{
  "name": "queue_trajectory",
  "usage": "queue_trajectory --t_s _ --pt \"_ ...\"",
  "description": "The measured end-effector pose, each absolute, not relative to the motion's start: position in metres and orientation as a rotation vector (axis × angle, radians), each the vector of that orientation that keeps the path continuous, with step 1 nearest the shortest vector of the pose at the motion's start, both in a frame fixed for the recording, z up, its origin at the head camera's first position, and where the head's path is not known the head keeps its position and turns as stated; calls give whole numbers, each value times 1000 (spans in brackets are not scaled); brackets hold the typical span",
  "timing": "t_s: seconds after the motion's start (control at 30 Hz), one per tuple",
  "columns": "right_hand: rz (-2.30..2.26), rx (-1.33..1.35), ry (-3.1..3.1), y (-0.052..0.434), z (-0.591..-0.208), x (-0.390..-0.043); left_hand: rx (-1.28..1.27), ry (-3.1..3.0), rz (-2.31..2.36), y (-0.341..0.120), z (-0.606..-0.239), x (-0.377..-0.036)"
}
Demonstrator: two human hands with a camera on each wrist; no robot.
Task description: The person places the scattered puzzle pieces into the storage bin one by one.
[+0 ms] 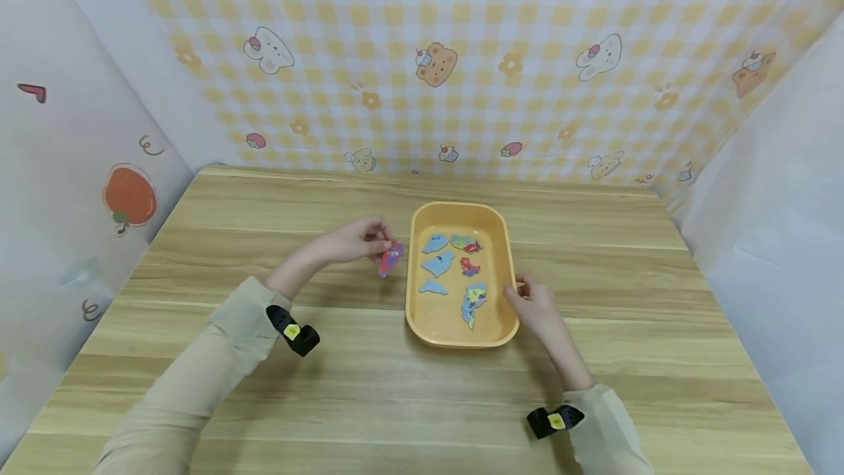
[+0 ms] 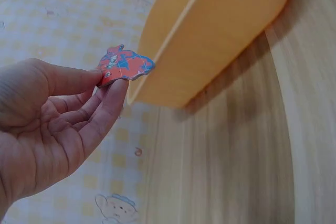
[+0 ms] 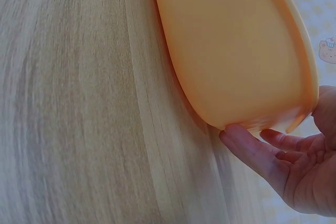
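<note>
My left hand (image 1: 359, 240) pinches a red and purple puzzle piece (image 1: 392, 261) of irregular outline between thumb and fingers, just left of the tray. In the left wrist view the puzzle piece (image 2: 126, 66) shows red and blue patches, and its tip overlaps the tray wall (image 2: 210, 35). On the other side, my right hand (image 1: 537, 306) grips the rim of the yellow-orange tray (image 1: 442, 319). Its thumb lies over the rim, while the fingers (image 3: 252, 148) are against the outside and underside. Several puzzle pieces lie spread inside, among them a light blue piece (image 1: 439, 264) and a red one (image 1: 470, 267).
The tray is over a wood-grain table (image 1: 330, 387). A checked yellow and white cloth (image 1: 369, 42) hangs along the table's back edge. Pale sheets border the left (image 1: 72, 130) and right (image 1: 785, 167) sides.
</note>
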State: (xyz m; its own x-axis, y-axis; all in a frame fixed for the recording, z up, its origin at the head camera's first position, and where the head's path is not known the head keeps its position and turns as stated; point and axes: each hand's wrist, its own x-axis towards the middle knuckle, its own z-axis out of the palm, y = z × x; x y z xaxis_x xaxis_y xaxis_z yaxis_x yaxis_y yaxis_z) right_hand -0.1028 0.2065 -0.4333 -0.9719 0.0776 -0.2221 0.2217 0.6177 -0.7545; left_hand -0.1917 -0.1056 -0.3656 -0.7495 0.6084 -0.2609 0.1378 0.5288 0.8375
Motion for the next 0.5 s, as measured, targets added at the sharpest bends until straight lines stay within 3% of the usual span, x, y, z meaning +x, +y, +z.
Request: queue_trajectory --t_s 0.5 --pt "-1297 239 2669 207 -434 -103 701 2150 1143 -53 -365 -189"
